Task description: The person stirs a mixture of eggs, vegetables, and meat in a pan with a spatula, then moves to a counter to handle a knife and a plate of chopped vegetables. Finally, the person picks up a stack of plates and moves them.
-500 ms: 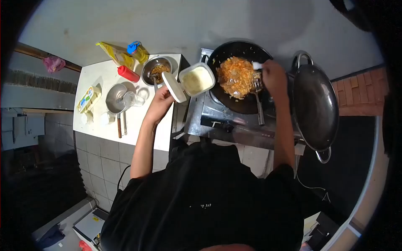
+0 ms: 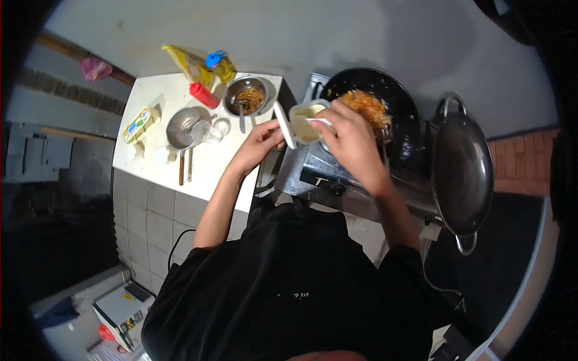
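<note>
Light is uneven: the white table (image 2: 208, 162) is bright, while the lower left sinks into gloom and the black shirt (image 2: 289, 271) loses detail. A broad soft shadow darkens the grey wall (image 2: 289, 30) at upper right. Pale glare streaks the upright wok (image 2: 460, 174). The right hand (image 2: 352, 138) looks slightly soft; wide-angle distortion bends the edges into black corners.

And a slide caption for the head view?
Left hand holds open tub and lid, right hand holds white utensil over the tub, beside a black wok of orange food.

left hand (image 2: 263, 143) grips; right hand (image 2: 350, 137) (back turned upward) pinches near it.
</note>
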Tool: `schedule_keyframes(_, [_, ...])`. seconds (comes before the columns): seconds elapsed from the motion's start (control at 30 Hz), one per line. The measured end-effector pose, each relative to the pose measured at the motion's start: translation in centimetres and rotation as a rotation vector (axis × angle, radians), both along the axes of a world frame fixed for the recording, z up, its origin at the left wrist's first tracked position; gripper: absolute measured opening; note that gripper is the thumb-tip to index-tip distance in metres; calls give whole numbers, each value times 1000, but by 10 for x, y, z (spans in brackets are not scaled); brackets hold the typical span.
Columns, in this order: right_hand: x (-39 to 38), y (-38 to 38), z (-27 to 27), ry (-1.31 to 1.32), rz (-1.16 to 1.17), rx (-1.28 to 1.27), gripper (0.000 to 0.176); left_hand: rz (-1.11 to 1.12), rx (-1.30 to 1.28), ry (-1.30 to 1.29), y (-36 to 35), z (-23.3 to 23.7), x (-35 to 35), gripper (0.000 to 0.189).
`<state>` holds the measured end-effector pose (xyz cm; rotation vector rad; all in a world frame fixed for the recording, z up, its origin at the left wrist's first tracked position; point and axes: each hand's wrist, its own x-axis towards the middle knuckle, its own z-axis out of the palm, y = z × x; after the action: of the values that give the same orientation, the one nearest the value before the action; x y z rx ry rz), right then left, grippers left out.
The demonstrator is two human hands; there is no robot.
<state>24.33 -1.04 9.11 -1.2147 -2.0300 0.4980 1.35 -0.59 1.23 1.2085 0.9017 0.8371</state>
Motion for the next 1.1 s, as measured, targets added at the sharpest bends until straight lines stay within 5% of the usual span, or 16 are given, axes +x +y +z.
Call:
schedule_keyframes(0.2, [-30, -4, 4, -11, -22, 75, 30, 137, -169, -189, -20, 5, -30, 42])
schedule_keyframes(0.47, [-81, -17, 6, 153, -18, -130, 24, 478, -190, -68, -38, -18, -114, 23])
schedule_keyframes(0.8, [-175, -41, -30, 114, 6, -370, 22, 1084, -56, -108, -31, -22, -344, 23])
schedule_keyframes(1.1, [-244, -71, -46, 23, -250, -369, 19, 1119, -208, -195, 29, -210, -563, 21])
